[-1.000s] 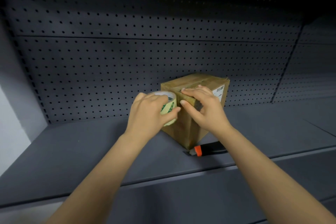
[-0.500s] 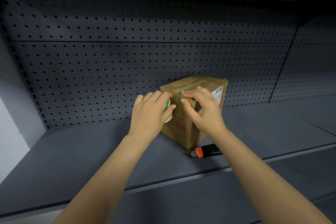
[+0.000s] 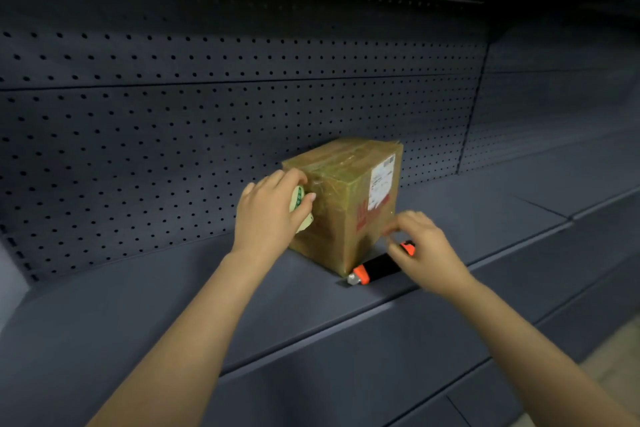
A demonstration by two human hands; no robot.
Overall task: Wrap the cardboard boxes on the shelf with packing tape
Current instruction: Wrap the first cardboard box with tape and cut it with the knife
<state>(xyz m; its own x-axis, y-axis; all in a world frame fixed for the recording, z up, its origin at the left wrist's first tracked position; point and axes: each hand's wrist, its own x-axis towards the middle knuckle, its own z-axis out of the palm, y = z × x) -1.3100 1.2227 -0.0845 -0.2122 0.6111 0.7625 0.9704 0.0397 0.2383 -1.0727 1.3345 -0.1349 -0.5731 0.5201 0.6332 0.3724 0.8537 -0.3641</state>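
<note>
Right hand (image 3: 426, 248) let go of the box and dropped toward the cutter

A second earlier it was pressing tape on the top front edge of the cardboard box (image 3: 346, 208). Now it hovered over the orange-and-black utility knife (image 3: 375, 267) at the box's foot, fingers loose and blurry, gripping nothing I could see. The left hand (image 3: 268, 218) stayed curled round the tape roll (image 3: 298, 207), holding it against the box's left face. The box sat on the grey shelf (image 3: 156, 295) near the pegboard. Looked like the strip was down and cutting came next.
</note>
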